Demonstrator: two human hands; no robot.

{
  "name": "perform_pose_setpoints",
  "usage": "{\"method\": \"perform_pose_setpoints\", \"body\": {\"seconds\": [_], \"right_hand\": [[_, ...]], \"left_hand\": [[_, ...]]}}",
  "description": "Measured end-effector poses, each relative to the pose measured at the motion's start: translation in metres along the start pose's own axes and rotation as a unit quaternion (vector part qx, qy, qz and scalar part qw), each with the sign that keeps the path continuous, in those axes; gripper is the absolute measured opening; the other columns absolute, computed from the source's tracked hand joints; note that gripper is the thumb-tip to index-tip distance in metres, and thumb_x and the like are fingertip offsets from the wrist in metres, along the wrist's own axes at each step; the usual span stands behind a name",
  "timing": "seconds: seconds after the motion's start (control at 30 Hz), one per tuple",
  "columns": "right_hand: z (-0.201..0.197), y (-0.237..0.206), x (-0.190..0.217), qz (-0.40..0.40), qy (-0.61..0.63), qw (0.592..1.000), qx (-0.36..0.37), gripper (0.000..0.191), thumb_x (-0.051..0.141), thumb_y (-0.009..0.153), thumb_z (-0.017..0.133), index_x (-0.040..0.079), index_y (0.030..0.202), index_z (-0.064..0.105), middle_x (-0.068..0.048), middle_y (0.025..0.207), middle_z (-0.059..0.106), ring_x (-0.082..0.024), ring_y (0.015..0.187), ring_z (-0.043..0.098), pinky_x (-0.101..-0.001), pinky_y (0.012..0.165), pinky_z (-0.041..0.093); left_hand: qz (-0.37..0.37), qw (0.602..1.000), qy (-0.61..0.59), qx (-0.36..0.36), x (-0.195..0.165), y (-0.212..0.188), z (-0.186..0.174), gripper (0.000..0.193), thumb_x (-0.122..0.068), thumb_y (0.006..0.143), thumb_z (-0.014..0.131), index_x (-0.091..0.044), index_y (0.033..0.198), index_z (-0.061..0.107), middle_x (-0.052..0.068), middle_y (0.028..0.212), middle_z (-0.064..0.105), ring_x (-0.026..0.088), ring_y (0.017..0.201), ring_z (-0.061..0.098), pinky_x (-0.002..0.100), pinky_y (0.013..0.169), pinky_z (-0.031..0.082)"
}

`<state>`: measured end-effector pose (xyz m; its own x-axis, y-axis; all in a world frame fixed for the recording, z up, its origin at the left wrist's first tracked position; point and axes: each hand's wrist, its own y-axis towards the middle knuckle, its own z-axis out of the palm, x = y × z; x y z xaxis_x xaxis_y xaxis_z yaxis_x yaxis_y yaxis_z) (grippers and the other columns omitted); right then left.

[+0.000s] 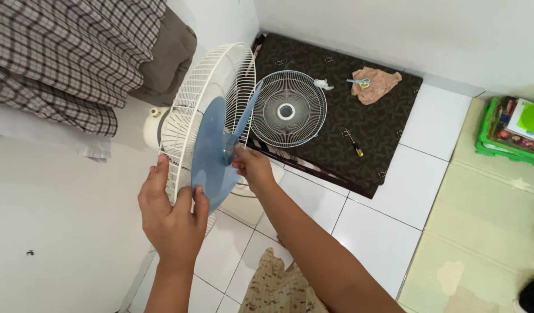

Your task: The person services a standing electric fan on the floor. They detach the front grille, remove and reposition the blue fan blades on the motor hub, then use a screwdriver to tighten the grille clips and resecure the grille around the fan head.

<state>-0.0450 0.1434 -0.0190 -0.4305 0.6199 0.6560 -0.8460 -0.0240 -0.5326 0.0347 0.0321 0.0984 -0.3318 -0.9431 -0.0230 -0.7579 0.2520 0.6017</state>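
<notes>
My right hand [252, 167] pinches the hub of the blue fan blade [212, 152] at centre frame, a narrow grip there so the blade cannot turn. My left hand [173, 211] curls around the blade's lower edge and the white rear grille [206, 84] behind it, steadying both. The detached front grille [287, 110] lies flat on the dark mat [389, 139] up right, beside a screwdriver [354, 145].

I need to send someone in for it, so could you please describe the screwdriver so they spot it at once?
Find the dark patterned mat on the white tiled floor. The screwdriver lies near its front edge, right of the round wire fan guard. It is the only slim tool there, with a yellow and black handle.
</notes>
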Motion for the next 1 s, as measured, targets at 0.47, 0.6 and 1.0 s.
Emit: {"method": "perform_pose_setpoints", "body": {"seconds": [0.47, 0.6, 1.0], "right_hand": [[0.007, 0.011, 0.003, 0.094, -0.012, 0.995, 0.012, 0.027, 0.025, 0.075, 0.060, -0.001, 0.068, 0.059, -0.007, 0.063, 0.057, -0.013, 0.052, 0.051, -0.0234, 0.047, 0.040], [0.005, 0.013, -0.002, 0.072, 0.025, 0.997, 0.035, 0.023, 0.019, 0.075, 0.059, -0.004, 0.070, 0.056, -0.009, 0.063, 0.055, -0.015, 0.054, 0.051, -0.0244, 0.048, 0.041], [0.002, 0.015, -0.014, -0.003, -0.023, 0.997, 0.068, 0.021, 0.019, 0.079, 0.054, -0.002, 0.075, 0.055, -0.007, 0.063, 0.054, -0.012, 0.055, 0.048, -0.0231, 0.051, 0.039]], "left_hand": [[0.002, 0.999, -0.046, 0.006, 0.000, -0.002, -0.004, 0.010, -0.009, 0.069, 0.064, -0.001, 0.072, 0.059, 0.015, 0.125, 0.041, 0.036, 0.109, 0.045, 0.040, 0.088, 0.041], [0.008, 0.998, -0.061, 0.014, 0.000, -0.003, -0.005, 0.011, -0.008, 0.069, 0.064, 0.000, 0.074, 0.059, 0.016, 0.126, 0.040, 0.036, 0.110, 0.042, 0.042, 0.089, 0.039], [0.015, 0.995, -0.094, 0.021, 0.004, -0.005, -0.009, 0.009, -0.004, 0.070, 0.063, 0.002, 0.076, 0.058, 0.016, 0.128, 0.036, 0.036, 0.112, 0.040, 0.043, 0.091, 0.037]]}}
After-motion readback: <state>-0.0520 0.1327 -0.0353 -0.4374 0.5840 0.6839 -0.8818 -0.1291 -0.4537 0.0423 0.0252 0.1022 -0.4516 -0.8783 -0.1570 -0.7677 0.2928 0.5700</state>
